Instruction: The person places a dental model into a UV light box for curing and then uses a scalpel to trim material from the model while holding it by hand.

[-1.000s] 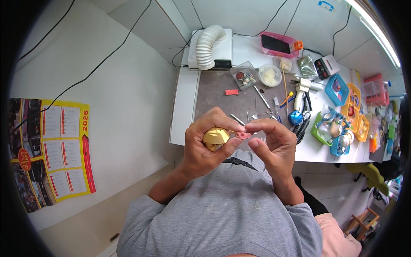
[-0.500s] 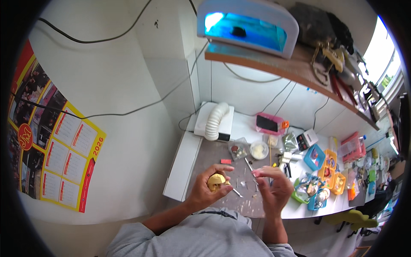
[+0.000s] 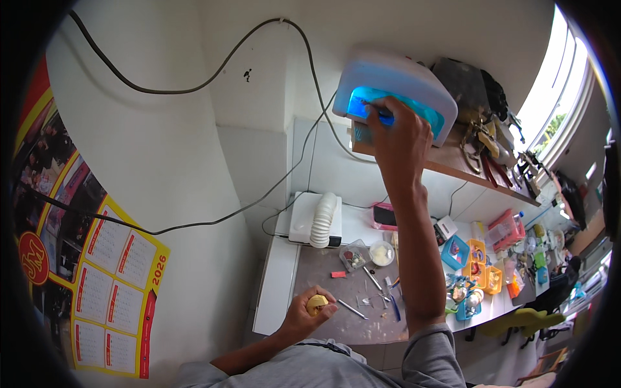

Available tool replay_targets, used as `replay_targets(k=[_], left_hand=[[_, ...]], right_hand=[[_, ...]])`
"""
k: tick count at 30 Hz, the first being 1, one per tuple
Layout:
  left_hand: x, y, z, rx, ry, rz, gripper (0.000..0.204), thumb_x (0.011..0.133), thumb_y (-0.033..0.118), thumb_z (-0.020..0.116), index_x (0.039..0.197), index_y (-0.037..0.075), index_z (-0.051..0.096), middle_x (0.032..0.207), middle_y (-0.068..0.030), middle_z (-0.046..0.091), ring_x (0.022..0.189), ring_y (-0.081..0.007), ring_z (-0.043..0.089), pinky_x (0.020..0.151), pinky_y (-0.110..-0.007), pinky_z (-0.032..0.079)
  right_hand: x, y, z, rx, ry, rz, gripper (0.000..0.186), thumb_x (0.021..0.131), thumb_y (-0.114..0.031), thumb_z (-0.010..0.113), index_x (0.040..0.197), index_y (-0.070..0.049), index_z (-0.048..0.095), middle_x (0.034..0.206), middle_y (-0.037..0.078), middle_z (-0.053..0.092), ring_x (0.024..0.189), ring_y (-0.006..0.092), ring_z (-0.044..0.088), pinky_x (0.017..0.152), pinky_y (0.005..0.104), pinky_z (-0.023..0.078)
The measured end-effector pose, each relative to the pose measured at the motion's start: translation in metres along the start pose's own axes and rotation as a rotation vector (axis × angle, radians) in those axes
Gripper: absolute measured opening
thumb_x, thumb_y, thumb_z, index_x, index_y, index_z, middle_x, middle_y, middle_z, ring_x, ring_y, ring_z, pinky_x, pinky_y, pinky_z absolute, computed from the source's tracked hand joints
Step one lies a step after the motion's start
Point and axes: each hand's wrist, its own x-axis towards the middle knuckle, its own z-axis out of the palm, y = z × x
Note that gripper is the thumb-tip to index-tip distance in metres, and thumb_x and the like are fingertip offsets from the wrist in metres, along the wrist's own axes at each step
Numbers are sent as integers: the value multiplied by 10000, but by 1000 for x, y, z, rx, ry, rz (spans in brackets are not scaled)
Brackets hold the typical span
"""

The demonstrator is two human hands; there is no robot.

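Observation:
My left hand (image 3: pixel 308 315) is curled around a yellow plaster model (image 3: pixel 317 304), low over the near left of the bench. Up on the shelf, my right hand (image 3: pixel 398 129) reaches to the mouth of a white UV curing lamp (image 3: pixel 404 72) that glows blue inside. Its thumb and fingers are pinched together at the opening; what they hold, if anything, I cannot make out. A slim silver hand tool (image 3: pixel 352 309) lies beside my left hand. Further right on the bench are a metal-handled tool (image 3: pixel 372 278) and a blue slender tool (image 3: pixel 395 309).
A white box with a ribbed hose (image 3: pixel 323 220) stands at the back left. Near it are a clear box of small parts (image 3: pixel 354 255), a white-filled tub (image 3: pixel 381 253) and a red block (image 3: pixel 338 275). Blue (image 3: pixel 455 252) and orange bins (image 3: pixel 477 275) line the right. Cables hang across the wall.
My right hand has risen from the bench, where it held a small pink piece, to the lamp's mouth. My left hand keeps the yellow plaster model. The view has shifted upward.

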Motion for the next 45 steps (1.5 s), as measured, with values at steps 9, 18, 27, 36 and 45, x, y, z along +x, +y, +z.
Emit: replay_targets(k=[9,18,27,36,45], left_hand=[[5,-5,-26,-19,-119,-39,180,930,208,737,969,76,621,871,19,603,785,-53,546,693,-232,464],[8,-1,-28,-14,-195,-70,175,929,206,732,973,77,622,876,16,608,786,-54,544,701,-233,463],[7,-4,-30,-13,-207,-68,179,936,214,727,971,71,623,852,17,603,753,-46,530,681,-227,451],[9,-8,-26,-13,-221,-62,190,947,229,722,972,69,624,873,1,620,777,-52,547,690,-225,454],[34,-3,-31,-702,8,18,259,1003,213,462,1177,22,485,973,-50,474,964,-147,537,1169,-467,388]], right_hand=[[6,-15,18,-203,41,123,120,817,-129,779,897,-40,766,914,138,760,787,326,729,769,415,574],[13,-21,25,-244,9,235,104,800,-93,759,891,-46,776,892,158,757,818,332,740,770,414,593],[11,-19,22,-136,-80,270,138,796,-127,784,879,-17,783,882,187,748,798,341,733,771,421,580],[13,-14,14,-121,-140,255,168,818,-138,758,896,10,778,894,212,733,865,359,717,817,430,556],[-132,-5,-56,297,-102,148,135,866,-54,740,1000,-37,748,962,107,737,830,283,714,742,363,554]])
